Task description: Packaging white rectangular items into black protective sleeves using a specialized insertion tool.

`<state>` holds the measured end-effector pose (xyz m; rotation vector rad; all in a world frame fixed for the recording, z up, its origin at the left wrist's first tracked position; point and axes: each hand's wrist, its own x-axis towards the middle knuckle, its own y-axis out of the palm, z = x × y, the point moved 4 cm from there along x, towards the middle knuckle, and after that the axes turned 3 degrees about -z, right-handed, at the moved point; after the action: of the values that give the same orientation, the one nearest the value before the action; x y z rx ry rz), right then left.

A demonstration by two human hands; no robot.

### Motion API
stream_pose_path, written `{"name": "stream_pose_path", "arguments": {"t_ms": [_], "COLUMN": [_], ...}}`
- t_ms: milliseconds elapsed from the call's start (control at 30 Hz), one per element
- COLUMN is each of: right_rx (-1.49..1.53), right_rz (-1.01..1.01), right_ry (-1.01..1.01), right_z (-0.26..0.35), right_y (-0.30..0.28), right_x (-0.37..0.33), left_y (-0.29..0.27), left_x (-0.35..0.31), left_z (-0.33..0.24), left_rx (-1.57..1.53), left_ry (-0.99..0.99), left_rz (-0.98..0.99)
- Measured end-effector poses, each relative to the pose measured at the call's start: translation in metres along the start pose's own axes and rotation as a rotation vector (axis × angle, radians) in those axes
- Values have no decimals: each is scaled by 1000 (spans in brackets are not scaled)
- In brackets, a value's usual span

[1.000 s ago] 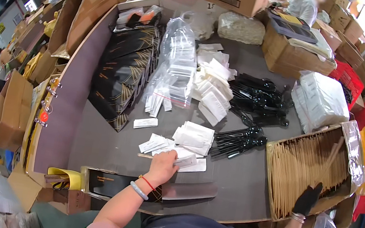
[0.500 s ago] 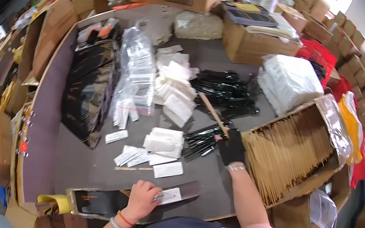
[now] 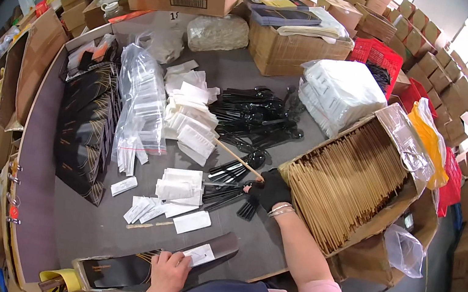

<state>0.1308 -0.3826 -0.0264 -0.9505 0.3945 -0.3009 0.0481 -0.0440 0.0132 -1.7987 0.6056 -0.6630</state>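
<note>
My left hand [image 3: 168, 271] lies flat w/ fingers pressing a small white packet [image 3: 200, 254] onto the dark sleeve [image 3: 165, 261] at the table's [image 3: 78, 225] near edge. My right hand [image 3: 268, 190] – black glove – is closed around a thin wooden stick [image 3: 238, 159], beside the box of sticks [image 3: 352, 178] & above the black cutlery [image 3: 233, 186].

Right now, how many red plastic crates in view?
2. One red crate sits behind the white packet bundle at upper right; a second red crate is right of the open box of wooden sticks. Others may be hidden among the cartons.
</note>
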Motion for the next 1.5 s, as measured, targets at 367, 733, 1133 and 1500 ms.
{"name": "stream_pose_path", "arguments": {"t_ms": [367,733,1133,1500], "right_rx": [338,107,198,496], "right_rz": [-37,140,242,411], "right_ry": [-319,-604,-960,-623], "right_z": [27,82,87,111], "right_y": [-9,45,76,96], "right_x": [-97,-141,-148,-158], "left_y": [-18,-26,-11,0], "left_x": [-23,-44,-18,3], "left_z": [-8,10,31,22], "left_rx": [78,27,-160,-88], "left_ry": [-52,-113,-172,-114], "left_rz": [103,162,-9,-31]}}
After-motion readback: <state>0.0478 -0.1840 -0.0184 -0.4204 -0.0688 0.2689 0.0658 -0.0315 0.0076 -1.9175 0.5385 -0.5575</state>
